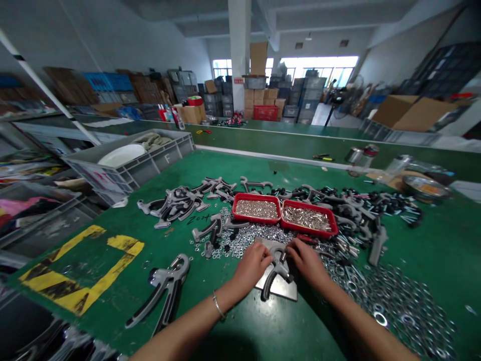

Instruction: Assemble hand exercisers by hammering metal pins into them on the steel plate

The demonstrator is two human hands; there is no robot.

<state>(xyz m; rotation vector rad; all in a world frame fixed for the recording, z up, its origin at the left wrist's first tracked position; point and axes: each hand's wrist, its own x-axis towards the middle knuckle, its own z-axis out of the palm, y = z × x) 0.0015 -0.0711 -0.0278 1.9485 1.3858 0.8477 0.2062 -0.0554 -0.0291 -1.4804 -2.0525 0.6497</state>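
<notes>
A grey and black hand grip (277, 273) rests over a small metal plate (283, 290) on the green table in front of me. My left hand (252, 261), with a bracelet at its wrist, is closed on the left side of the grip's head. On the other side, the fingers of my right hand (306, 260) pinch close to a short metal piece at the grip; their tips are partly hidden. A larger-looking assembled hand grip (165, 286) lies to the left. Just beyond the plate spread loose nuts (244, 239).
Two red trays, one of small metal parts (236, 216) and one of pins (332, 231), stand beyond my hands. Grip handles (176, 203) are piled left; washers (409, 306) cover the right side. A grey crate (158, 163) stands at the left edge, a metal bowl (424, 193) far right.
</notes>
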